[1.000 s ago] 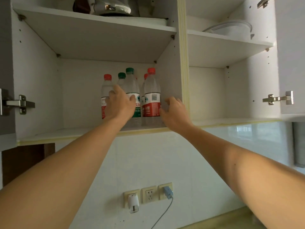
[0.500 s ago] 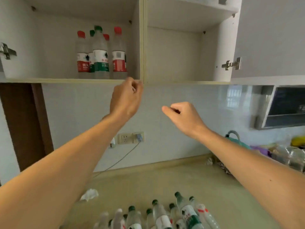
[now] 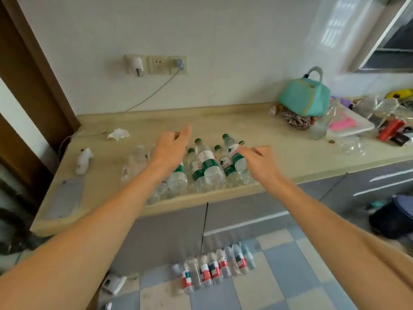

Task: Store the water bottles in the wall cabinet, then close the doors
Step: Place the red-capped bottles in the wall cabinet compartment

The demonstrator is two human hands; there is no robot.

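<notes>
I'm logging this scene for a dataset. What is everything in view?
Counter bottles: six or so, clear, green caps, near counter edge.
Floor bottles: a blurred row, red labels, by the cabinets.
Counter: one, beige.
Sockets: three, white, on wall; two in use.
Bag: one, teal, counter back right.
Tissue: one, white, counter left.
Phone: one, grey, counter left edge.
Clutter: mixed plastic items, far right.
Left hand: above the counter bottles, holding nothing.
Right hand: above the counter bottles, holding nothing.
</notes>
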